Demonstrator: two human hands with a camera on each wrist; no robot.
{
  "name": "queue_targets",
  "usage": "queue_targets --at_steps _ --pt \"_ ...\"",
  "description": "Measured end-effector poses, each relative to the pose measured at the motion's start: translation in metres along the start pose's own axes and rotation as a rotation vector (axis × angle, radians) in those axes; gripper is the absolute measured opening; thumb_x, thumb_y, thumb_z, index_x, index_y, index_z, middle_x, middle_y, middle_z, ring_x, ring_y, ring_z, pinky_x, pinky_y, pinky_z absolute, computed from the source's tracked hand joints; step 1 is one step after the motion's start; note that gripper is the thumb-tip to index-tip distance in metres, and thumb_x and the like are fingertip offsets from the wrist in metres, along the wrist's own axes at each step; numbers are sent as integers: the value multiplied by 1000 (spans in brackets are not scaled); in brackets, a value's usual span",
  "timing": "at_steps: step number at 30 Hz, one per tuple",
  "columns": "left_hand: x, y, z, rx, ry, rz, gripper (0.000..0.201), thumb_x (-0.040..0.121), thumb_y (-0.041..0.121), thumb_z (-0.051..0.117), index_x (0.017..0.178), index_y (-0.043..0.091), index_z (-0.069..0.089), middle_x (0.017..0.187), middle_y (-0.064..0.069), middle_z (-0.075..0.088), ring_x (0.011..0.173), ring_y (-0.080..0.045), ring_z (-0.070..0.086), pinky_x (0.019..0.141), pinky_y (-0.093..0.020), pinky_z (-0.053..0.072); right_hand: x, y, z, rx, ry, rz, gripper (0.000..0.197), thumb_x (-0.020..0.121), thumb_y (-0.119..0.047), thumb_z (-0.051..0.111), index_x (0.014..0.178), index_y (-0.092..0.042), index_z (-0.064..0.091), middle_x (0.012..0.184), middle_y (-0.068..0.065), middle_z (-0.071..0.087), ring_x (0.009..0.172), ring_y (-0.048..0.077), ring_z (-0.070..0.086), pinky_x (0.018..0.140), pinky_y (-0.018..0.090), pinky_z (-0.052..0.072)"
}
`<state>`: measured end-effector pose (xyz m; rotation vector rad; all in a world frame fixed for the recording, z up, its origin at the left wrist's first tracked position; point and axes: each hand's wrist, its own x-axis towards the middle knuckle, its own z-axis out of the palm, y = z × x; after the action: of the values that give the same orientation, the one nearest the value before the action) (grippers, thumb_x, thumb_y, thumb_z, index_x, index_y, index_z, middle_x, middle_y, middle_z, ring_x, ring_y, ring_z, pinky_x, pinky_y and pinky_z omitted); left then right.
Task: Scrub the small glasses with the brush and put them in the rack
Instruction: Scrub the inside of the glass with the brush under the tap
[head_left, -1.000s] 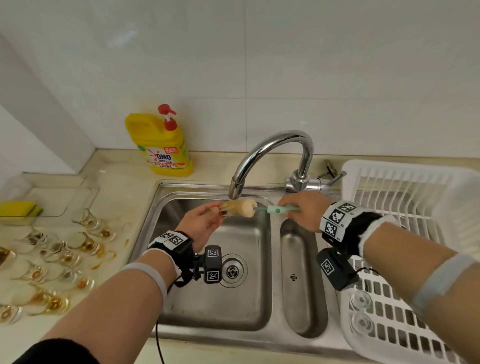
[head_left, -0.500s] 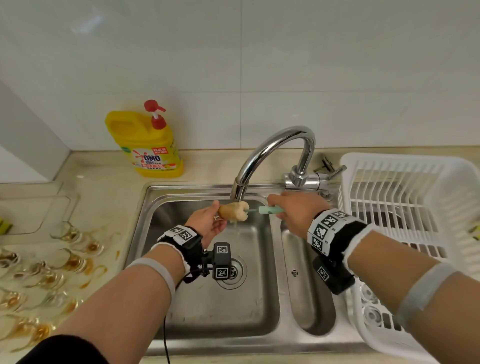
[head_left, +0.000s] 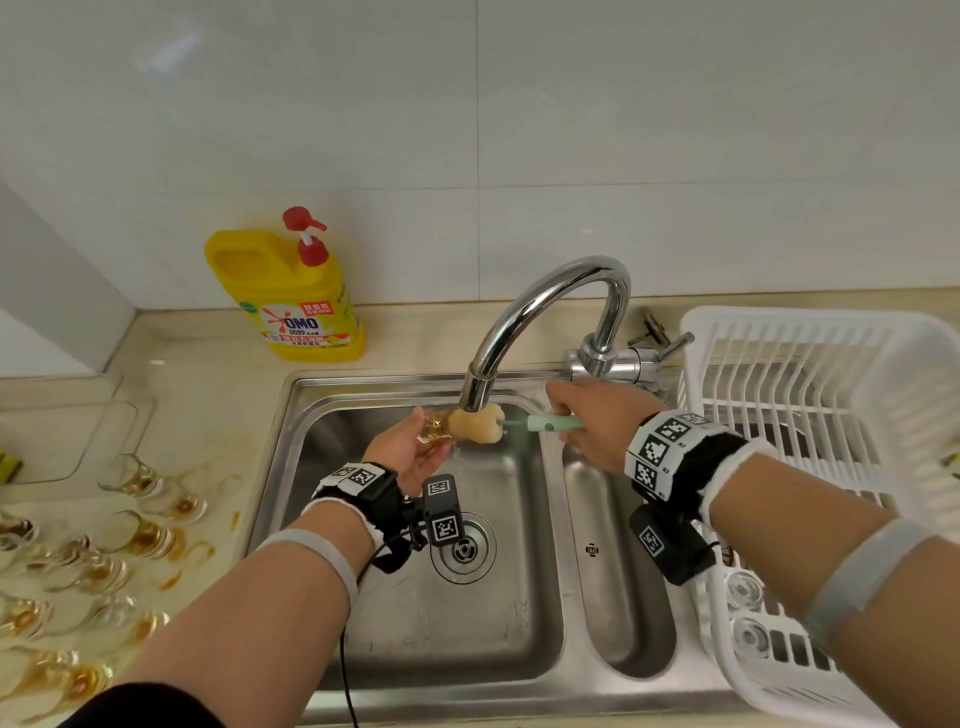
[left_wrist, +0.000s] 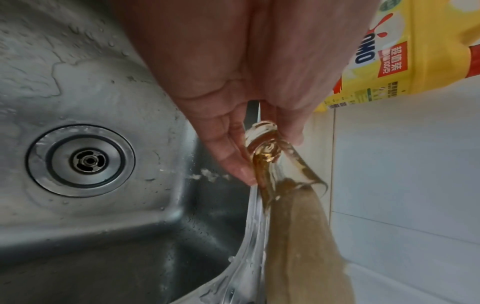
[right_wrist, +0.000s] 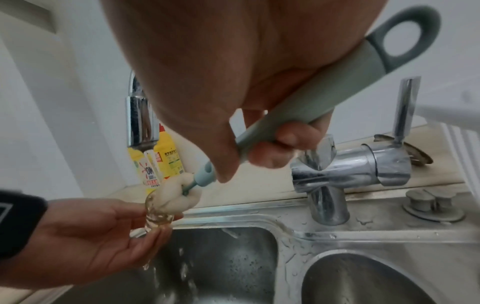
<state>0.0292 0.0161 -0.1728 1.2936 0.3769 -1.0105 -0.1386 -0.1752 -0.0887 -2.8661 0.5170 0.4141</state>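
Observation:
My left hand (head_left: 410, 449) pinches a small brown-stained glass (head_left: 434, 428) (left_wrist: 270, 156) (right_wrist: 157, 216) by its base, on its side under the faucet spout (head_left: 475, 397). My right hand (head_left: 597, 421) grips the green handle (right_wrist: 311, 98) of a sponge brush. Its beige sponge head (head_left: 478, 423) (left_wrist: 298, 236) (right_wrist: 179, 197) is pushed into the glass mouth. Water runs off the glass into the sink (head_left: 363, 415). The white rack (head_left: 831, 395) stands right of the sink, with two clean glasses (head_left: 748, 613) in its near end.
Several dirty glasses (head_left: 135, 519) with brown residue lie on the counter at the left, amid brown smears. A yellow detergent bottle (head_left: 296, 301) stands behind the sink's left corner. The faucet lever (head_left: 670, 345) sits behind my right hand. A narrow second basin (head_left: 613, 571) lies right of the main one.
The view has shifted, with the head camera swinging right. Both hands stay under the spout with the glass and brush; the sponge head sits slightly deeper in the glass.

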Motion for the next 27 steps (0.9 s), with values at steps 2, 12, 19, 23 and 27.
queue_targets --at_steps 2,12,19,23,27 --pt "0 1 0 15 -3 -16 31 100 29 57 123 9 66 108 -21 69 89 -25 70 68 -28 62 -2 4 -3 22 2 14 21 91 -34 60 90 -30 39 87 -9 53 78 17 58 74 36 53" --pt "-7 -2 18 20 -91 -35 29 100 8 54 127 2 62 127 -23 62 107 -32 65 66 -32 63 7 -2 2 -116 -196 99 18 103 -30 43 94 -16 52 88 0 60 81 19 62 80 35 56" --pt "-8 -7 20 117 -77 -13 29 102 20 54 124 2 64 121 -20 67 103 -28 70 64 -25 61 1 -9 -5 -193 -111 22 11 100 -33 46 100 -22 46 86 -4 53 80 20 56 77 39 54" --pt "-8 -5 19 199 -2 -54 31 96 28 64 116 5 63 117 -21 65 94 -30 72 58 -29 60 -3 -11 -2 -179 -77 -16 15 96 -27 55 104 -25 42 95 -6 53 76 18 56 65 34 49" --pt "-10 -1 24 363 64 -53 32 99 39 56 103 10 68 110 -17 62 88 -26 62 49 -30 53 -5 -17 6 -166 -50 -62 31 92 -20 62 112 -25 39 94 -6 49 69 17 56 50 30 39"
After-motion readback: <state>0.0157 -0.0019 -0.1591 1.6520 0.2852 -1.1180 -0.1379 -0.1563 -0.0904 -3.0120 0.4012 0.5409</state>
